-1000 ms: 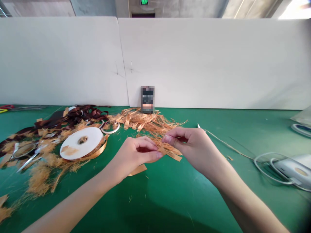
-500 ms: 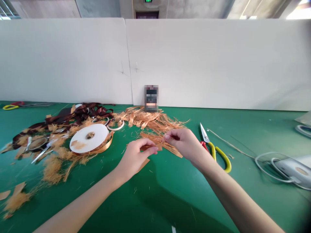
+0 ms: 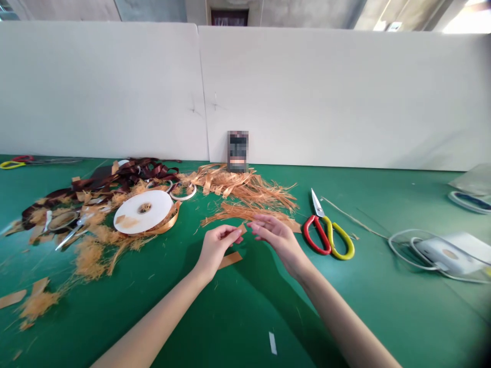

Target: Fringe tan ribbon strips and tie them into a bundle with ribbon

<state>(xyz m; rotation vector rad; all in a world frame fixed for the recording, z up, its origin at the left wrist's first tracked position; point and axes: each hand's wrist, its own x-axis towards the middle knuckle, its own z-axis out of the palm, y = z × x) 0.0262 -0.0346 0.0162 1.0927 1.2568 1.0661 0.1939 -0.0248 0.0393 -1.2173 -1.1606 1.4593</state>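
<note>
My left hand (image 3: 217,244) pinches a short strip of orange ribbon (image 3: 241,228) just above the green table (image 3: 245,306). A second strip of orange ribbon (image 3: 230,259) lies flat under that hand. My right hand (image 3: 274,236) hovers just to the right with its fingers loosely stretched toward the pinched strip, and I see nothing gripped in it. Behind both hands lies a heap of shredded orange ribbon (image 3: 245,191). Scissors with red and yellow handles (image 3: 326,232) lie to the right of my right hand.
A white ribbon spool (image 3: 142,211) sits left of centre among orange scraps and dark brown ribbon (image 3: 126,174). Metal scissors (image 3: 67,225) lie further left. A white device with a coiled cable (image 3: 441,253) is at the right. White partition panels (image 3: 307,97) close the table's far edge.
Both hands have dropped closer to the table and pulled slightly toward me. My right hand has opened from a pinch. The red and yellow scissors, earlier hidden behind it, now lie in full view.
</note>
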